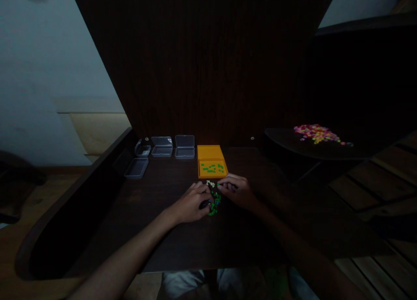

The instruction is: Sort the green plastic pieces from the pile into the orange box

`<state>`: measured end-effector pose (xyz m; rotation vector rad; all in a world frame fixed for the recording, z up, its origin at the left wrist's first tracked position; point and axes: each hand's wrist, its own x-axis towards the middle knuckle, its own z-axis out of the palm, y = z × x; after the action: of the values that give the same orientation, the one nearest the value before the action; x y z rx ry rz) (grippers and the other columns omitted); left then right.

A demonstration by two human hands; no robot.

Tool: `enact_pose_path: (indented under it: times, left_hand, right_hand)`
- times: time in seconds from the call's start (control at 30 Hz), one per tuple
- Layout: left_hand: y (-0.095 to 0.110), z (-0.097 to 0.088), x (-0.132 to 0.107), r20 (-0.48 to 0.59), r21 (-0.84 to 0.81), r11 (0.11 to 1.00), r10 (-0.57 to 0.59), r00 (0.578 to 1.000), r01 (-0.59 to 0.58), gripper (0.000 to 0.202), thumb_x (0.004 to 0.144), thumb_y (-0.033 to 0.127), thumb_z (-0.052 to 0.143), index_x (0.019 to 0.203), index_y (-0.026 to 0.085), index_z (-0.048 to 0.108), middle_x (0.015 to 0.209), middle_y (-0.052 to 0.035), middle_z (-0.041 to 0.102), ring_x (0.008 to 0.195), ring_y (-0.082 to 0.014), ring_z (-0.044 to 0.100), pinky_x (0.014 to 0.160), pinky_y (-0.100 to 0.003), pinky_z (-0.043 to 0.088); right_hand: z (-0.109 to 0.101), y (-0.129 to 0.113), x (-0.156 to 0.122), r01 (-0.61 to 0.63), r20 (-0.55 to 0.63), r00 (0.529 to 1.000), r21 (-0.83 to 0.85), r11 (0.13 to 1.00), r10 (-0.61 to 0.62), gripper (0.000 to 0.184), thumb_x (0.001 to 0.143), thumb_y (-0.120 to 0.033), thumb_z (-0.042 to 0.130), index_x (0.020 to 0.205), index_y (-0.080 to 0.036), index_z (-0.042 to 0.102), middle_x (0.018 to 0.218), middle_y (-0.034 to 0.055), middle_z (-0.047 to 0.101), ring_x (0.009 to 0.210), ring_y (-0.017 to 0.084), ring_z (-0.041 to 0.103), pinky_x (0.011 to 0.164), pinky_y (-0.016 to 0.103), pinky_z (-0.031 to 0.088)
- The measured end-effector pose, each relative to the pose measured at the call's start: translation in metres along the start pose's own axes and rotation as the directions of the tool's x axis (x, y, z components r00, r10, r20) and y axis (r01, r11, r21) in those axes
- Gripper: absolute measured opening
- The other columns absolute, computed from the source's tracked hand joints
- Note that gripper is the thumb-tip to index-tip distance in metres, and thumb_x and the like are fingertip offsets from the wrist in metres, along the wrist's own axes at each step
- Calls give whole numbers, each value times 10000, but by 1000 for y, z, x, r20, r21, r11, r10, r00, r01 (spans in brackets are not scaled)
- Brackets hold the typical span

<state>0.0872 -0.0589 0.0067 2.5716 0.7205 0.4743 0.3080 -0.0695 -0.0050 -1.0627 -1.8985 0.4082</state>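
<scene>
A small pile of green bits point(214, 204), with a few blue ones among them, lies on the dark desk between my hands. My left hand point(195, 203) is bent over the pile's left side, thumb and forefinger apart, their tips at the bits. At the upper right of the pile, my right hand point(237, 190) pinches a small green piece at thumb and forefinger. Just above the pile are several whitish bits point(210, 184). Beyond them, a yellow case point(209, 151) stands open, with green pieces point(213, 167) spread in its near half.
Clear plastic boxes with raised lids point(185, 152) stand along the back left, and another clear box point(137, 167) lies nearer. A heap of pink, red and yellow bits point(316, 133) rests on a dark curved shelf point(325, 150) at right. A raised side panel point(74, 204) borders the desk's left.
</scene>
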Motion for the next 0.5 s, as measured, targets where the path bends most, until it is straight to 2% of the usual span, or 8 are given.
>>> enact_pose_path:
  times: [0.3,0.5]
  left_hand:
    - [-2,3,0,-4,59,998,31,1000,-31,101,888,225,561,922,198,651,986,-56,581,987,-222,492,908,-349,394]
    - [-3,2,-1,-62,44,998,46,997,-44,93,909,196,523,937,191,612,935,-52,589,961,-209,488,897,-330,401]
  right_hand:
    - [2,12,13,-66,-71,995,-7,998,66,160,817,-296,635,773,-165,717,632,9,577,496,94,455,466,216,369]
    - [-9,34,41,-126,10,992,-126,984,128,160,777,-271,630,761,-147,731,595,-8,557,528,103,465,511,216,357]
